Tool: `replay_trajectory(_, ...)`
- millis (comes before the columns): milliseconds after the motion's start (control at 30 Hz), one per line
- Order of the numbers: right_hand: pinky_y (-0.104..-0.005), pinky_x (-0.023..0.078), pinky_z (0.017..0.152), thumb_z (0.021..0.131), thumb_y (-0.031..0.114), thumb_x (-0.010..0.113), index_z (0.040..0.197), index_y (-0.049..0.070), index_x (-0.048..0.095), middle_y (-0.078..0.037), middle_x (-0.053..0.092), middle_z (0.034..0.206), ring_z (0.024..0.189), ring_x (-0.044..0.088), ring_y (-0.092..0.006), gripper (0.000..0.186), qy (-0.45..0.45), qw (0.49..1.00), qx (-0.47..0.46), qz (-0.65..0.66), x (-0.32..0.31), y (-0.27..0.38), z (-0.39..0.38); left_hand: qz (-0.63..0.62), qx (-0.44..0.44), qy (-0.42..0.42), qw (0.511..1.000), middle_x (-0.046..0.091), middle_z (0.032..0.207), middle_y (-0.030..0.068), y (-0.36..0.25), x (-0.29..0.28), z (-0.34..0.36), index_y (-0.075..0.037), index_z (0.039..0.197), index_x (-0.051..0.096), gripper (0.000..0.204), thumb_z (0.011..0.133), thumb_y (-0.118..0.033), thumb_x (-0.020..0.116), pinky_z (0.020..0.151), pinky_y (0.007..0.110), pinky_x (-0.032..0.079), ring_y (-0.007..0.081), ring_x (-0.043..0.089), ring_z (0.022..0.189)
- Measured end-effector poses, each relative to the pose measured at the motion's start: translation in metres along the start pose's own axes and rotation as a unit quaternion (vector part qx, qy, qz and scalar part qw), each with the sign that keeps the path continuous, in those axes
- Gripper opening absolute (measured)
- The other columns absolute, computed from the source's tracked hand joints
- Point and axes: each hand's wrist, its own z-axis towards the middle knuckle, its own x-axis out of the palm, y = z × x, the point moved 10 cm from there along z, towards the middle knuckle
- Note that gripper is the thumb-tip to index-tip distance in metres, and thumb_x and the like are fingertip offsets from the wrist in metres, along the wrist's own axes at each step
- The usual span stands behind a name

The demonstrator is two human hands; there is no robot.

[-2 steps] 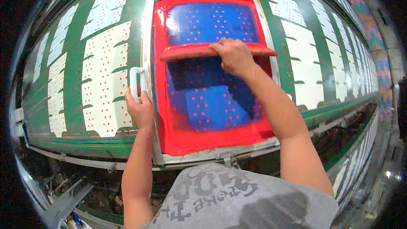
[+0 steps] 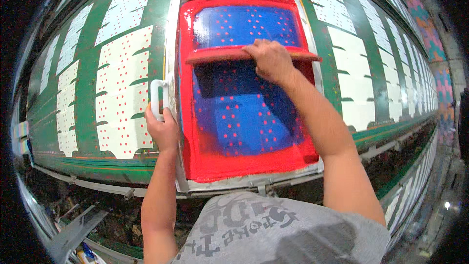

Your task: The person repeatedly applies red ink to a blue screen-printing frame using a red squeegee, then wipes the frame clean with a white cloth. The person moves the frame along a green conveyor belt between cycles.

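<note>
A printing screen (image 2: 299, 168) with a pale metal frame lies on the green table. Its mesh is blue with rows of small red dots, and wet red ink (image 2: 234, 166) borders it on all sides. My right hand (image 2: 274, 61) is closed over the top of a long red-coated squeegee (image 2: 215, 57), which spans the mesh in its far half. My left hand (image 2: 163, 128) is closed round the lower end of the white handle (image 2: 155, 95) on the frame's left side. The squeegee's lower edge is hard to make out in the shadow.
To the left, pale fabric panels (image 2: 124, 88) printed with red dots lie on the green table (image 2: 88, 88). Pale panels without visible dots (image 2: 354, 83) lie to the right. A metal rail (image 2: 97, 186) runs along the table's near edge, close to my body.
My right hand and the squeegee have moved slightly away from me, toward the far end of the screen. My left hand stays at the handle.
</note>
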Motion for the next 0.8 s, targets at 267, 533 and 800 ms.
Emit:
replay_trajectory(267, -0.0545, 0.063, 0.094, 0.091, 0.014, 0.068, 0.122, 0.016, 0.077, -0.015, 0.079, 0.115, 0.111, 0.077, -0.0386, 0.032, 0.004, 0.999, 0.015, -0.029, 0.037, -0.114, 0.14, 0.013, -0.005, 0.008, 1.0, 0.071, 0.124, 0.0223, -0.009, 0.002, -0.001, 0.006, 0.144, 0.057, 0.049, 0.099, -0.008, 0.071, 0.098, 0.045, 0.057, 0.0339, 0.072, 0.112)
replay_trajectory(533, -0.0539, 0.06, 0.101, 0.088, 0.007, 0.064, 0.138, 0.022, 0.073, -0.018, 0.078, 0.123, 0.117, 0.075, -0.0381, 0.052, 0.057, 0.995, 0.047, -0.062, 0.046, -0.164, 0.197, -0.019, -0.031, 0.007, 0.999, 0.071, 0.122, 0.0201, -0.006, 0.004, -0.001, 0.007, 0.145, 0.056, 0.051, 0.099, -0.008, 0.072, 0.101, 0.042, 0.056, 0.0299, 0.071, 0.112)
replay_trajectory(800, -0.0544, 0.059, 0.1, 0.082, 0.012, 0.065, 0.125, 0.012, 0.078, -0.024, 0.078, 0.121, 0.117, 0.074, -0.0438, 0.045, 0.122, 0.992, 0.03, -0.001, 0.052, -0.184, 0.218, 0.014, -0.038, -0.003, 0.999, 0.07, 0.127, 0.0187, -0.003, 0.003, -0.002, 0.006, 0.145, 0.056, 0.05, 0.099, -0.004, 0.071, 0.102, 0.041, 0.056, 0.0274, 0.069, 0.114)
